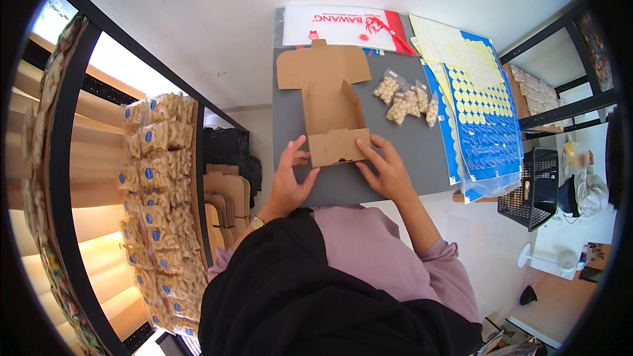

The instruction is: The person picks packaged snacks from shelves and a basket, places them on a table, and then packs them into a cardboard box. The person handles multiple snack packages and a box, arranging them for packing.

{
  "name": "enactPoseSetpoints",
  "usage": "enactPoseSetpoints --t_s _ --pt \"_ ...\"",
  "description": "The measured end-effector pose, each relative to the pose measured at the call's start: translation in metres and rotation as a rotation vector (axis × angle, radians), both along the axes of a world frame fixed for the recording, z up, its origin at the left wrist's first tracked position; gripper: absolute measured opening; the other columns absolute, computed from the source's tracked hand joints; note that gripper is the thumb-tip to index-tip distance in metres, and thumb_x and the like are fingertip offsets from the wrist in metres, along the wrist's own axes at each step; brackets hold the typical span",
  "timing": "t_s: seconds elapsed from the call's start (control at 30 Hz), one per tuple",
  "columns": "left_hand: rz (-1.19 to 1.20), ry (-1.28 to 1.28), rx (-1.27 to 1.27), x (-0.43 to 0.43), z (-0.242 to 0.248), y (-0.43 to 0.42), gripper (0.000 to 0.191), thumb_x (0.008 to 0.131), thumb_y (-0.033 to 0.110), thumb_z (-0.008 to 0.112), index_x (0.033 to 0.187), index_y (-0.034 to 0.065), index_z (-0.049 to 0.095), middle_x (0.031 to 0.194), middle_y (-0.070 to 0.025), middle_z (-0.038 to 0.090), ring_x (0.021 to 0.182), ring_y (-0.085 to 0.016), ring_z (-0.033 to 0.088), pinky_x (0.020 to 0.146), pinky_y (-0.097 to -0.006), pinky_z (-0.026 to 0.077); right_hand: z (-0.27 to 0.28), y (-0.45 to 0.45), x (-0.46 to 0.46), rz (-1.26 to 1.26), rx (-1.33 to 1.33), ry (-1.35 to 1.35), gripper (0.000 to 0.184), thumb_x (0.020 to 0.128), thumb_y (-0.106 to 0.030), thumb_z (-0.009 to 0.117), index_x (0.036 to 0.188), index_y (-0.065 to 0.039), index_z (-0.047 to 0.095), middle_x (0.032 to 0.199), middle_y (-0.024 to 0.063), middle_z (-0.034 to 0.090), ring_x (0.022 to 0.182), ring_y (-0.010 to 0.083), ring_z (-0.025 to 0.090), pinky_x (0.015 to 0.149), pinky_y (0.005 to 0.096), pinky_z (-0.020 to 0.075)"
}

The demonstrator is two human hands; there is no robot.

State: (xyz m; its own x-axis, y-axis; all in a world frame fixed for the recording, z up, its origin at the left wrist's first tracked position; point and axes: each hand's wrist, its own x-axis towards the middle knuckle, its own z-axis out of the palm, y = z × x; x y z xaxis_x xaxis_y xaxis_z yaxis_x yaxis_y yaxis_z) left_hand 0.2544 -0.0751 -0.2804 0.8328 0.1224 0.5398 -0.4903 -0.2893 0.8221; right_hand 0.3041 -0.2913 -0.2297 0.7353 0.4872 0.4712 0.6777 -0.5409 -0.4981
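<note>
A brown cardboard mailer box [339, 148] stands partly folded on the grey tabletop [326, 190]. Its front wall is raised, and its lid with side flaps lies spread out flat at the far end. At the box's left front corner is my left hand [291, 178], fingers apart and thumb close to the lower edge; contact there is hard to tell. My right hand [388, 165] holds the right front corner, with fingertips on the front wall. The inside of the box shows no contents. To its right lie several small clear bags of pale round snacks [405, 100].
Sticker sheets [479, 104] overhang the table's right side. A printed plastic pack [336, 27] with a red tool [395, 34] lies against the wall. Left are a rack of bagged snacks [158, 198] and flattened cartons [227, 198]; right, a black crate [531, 188] and a person [586, 190].
</note>
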Motion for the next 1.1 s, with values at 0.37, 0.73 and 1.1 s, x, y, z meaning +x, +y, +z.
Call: enactPoseSetpoints --t_s 0.37,0.73,1.1 --pt "-0.002 -0.036 0.454 0.005 0.028 0.003 0.046 0.070 -0.001 0.070 0.113 0.0053 0.055 0.104 -0.0064 0.062 0.088 -0.029 0.053 0.077 -0.0344 0.046 0.018 0.006 0.014 0.043 -0.232 -0.092 0.037 0.067 -0.017 0.072 0.101 -0.009 0.060 0.106 0.0055 0.056 0.102 0.0253 0.050 0.086 0.0389 0.0380" --pt "-0.007 0.011 0.747 0.016 0.044 -0.001 0.016 0.071 0.013 0.067 0.085 0.0108 0.060 0.082 0.0001 0.055 0.079 -0.021 0.049 0.065 -0.0332 0.039 0.000 0.030 0.015 0.141 -0.408 -0.117 0.008 0.068 -0.007 0.061 0.075 -0.008 0.057 0.081 0.0052 0.057 0.092 0.0217 0.055 0.088 0.0378 0.0367" --pt "-0.173 0.122 0.624 0.016 0.047 0.012 0.024 0.073 0.011 0.068 0.094 0.0076 0.058 0.099 -0.0075 0.056 0.096 -0.027 0.052 0.080 -0.0368 0.043 0.009 0.033 0.015 0.159 -0.441 0.037 0.012 0.068 -0.004 0.060 0.079 -0.006 0.055 0.080 0.0081 0.057 0.082 0.0238 0.058 0.090 0.0391 0.0372"
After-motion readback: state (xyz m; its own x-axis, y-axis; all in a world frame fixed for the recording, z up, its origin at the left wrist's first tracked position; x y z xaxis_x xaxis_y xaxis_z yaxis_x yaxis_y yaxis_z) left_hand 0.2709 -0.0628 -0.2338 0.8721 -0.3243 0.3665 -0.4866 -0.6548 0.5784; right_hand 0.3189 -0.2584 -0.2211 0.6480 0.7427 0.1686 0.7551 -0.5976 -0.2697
